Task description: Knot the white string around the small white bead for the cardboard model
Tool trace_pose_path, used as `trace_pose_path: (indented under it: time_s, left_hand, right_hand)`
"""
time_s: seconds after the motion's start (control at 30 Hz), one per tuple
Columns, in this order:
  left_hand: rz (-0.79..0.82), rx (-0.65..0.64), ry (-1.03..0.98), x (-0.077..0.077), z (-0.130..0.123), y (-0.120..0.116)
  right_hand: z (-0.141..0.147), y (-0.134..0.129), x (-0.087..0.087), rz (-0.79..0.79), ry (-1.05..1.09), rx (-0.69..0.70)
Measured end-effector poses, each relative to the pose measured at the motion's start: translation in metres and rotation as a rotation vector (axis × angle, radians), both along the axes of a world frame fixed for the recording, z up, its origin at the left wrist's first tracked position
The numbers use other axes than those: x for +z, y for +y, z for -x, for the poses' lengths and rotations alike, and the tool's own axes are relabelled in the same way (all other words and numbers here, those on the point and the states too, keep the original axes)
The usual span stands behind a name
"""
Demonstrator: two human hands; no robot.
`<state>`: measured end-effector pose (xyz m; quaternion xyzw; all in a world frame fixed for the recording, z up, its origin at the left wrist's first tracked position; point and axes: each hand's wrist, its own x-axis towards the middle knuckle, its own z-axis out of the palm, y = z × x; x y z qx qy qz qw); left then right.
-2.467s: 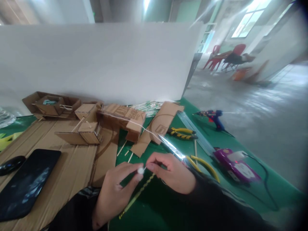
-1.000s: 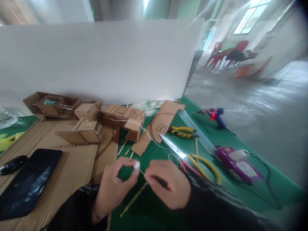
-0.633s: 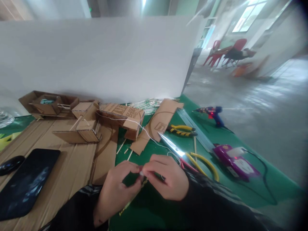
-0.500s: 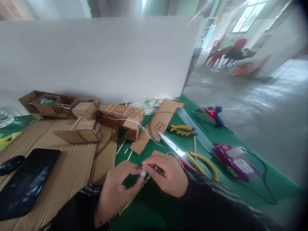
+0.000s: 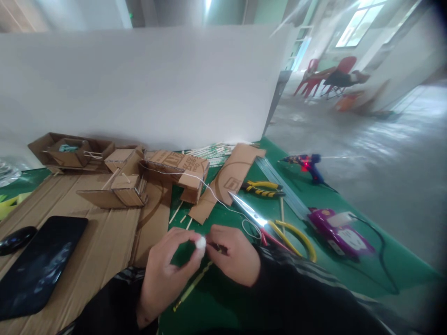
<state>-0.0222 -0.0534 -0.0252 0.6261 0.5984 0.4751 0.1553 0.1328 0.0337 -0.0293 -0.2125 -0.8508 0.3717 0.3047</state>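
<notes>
Between the thumb and forefinger of my left hand (image 5: 171, 265) is a small white rounded piece (image 5: 200, 243), its exact kind unclear. My right hand (image 5: 232, 253) is closed right beside it, fingertips pinched close to the white piece; what they hold is hidden. A thin yellow strip (image 5: 192, 286) lies on the green tabletop below both hands. White string (image 5: 223, 204) runs from the cardboard model (image 5: 129, 181) to a loop near my right hand. Scissors (image 5: 249, 209) with red and yellow handles lie just beyond that hand.
Yellow-and-black pliers (image 5: 263, 188) and a cardboard strip (image 5: 232, 181) lie ahead. Farther right are clear glue sticks (image 5: 282, 186), a glue gun (image 5: 305, 165) with a red light, and a purple power strip (image 5: 340, 237). A black phone-like slab (image 5: 42, 265) rests on cardboard at left.
My hands have drawn slightly apart, and the white piece now shows more fully in my left fingers. My right hand has shifted a little left and down.
</notes>
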Motion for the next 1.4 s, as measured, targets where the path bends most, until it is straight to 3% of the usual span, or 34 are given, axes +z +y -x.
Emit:
trace_pose_path:
  time_s: [0.13,0.33,0.5,0.7,0.9,1.1,1.23,1.4]
  left_hand:
    - [0.084,0.012,-0.103,-0.002,0.001,-0.002]
    - [0.177,-0.006,-0.698,-0.008,0.006,0.006]
    - [0.176,-0.007,-0.888,-0.011,0.013,0.014]
    - [0.182,0.059,-0.667,-0.006,0.014,0.013]
    - [0.202,0.07,-0.325,-0.01,0.016,0.01]
    - [0.194,-0.055,0.036,-0.006,0.01,0.008]
    - [0.144,-0.149,0.104,-0.002,0.002,0.004]
    - [0.07,-0.2,0.041,-0.002,0.0,-0.002]
  right_hand:
    - [0.001,-0.001,-0.002,-0.006,-0.005,-0.006]
    - [-0.001,0.004,0.001,0.011,-0.09,-0.034]
    - [-0.003,0.004,0.004,0.044,-0.109,-0.018]
    - [-0.009,0.002,0.015,0.055,0.07,0.109]
    - [-0.017,0.004,0.024,0.019,0.175,0.125]
    - [-0.019,0.003,0.023,-0.001,0.181,0.155]
    - [-0.018,0.005,0.023,-0.017,0.111,0.103]
    - [-0.015,0.009,0.019,-0.019,0.093,-0.026]
